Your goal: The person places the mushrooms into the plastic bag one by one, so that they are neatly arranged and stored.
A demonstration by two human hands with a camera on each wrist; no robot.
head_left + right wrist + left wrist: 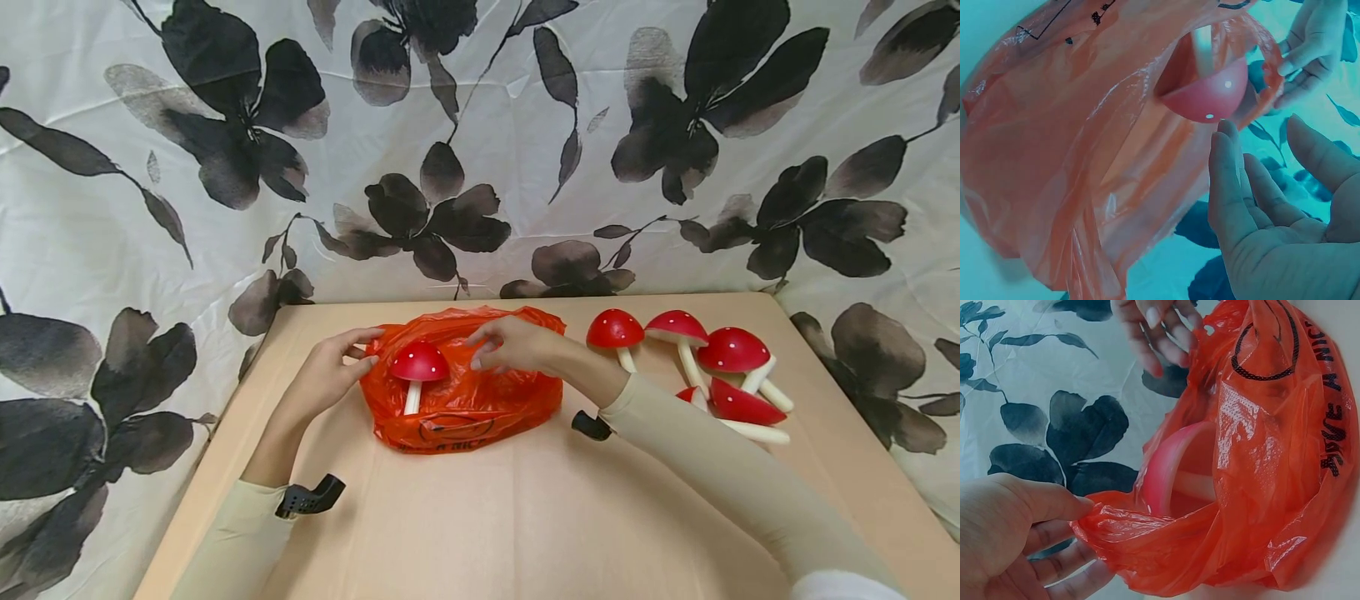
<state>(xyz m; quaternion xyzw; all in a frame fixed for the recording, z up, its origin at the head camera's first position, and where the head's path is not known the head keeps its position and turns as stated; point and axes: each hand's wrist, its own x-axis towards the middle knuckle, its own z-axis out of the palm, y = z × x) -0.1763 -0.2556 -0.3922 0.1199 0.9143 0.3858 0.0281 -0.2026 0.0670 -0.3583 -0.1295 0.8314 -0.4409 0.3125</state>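
An orange-red plastic bag [480,400] lies on the table with its mouth spread. Within the bag's opening is a toy mushroom [420,363], red-capped with white dots and a white stem. At the bag's left rim my left hand [324,375] pinches the plastic between thumb and fingers, as the left wrist view shows up close. My right hand [517,343] hovers over the right part of the bag, thumb and fingers apart around nothing. In the right wrist view its fingertips come near the mushroom's cap [1210,97]; whether they touch it I cannot tell.
Several more toy mushrooms [733,350] lie in a group at the back right of the wooden table [480,525], near my right forearm. Behind the table's back edge hangs a floral cloth [525,167]. A black band [311,497] sits on my left wrist.
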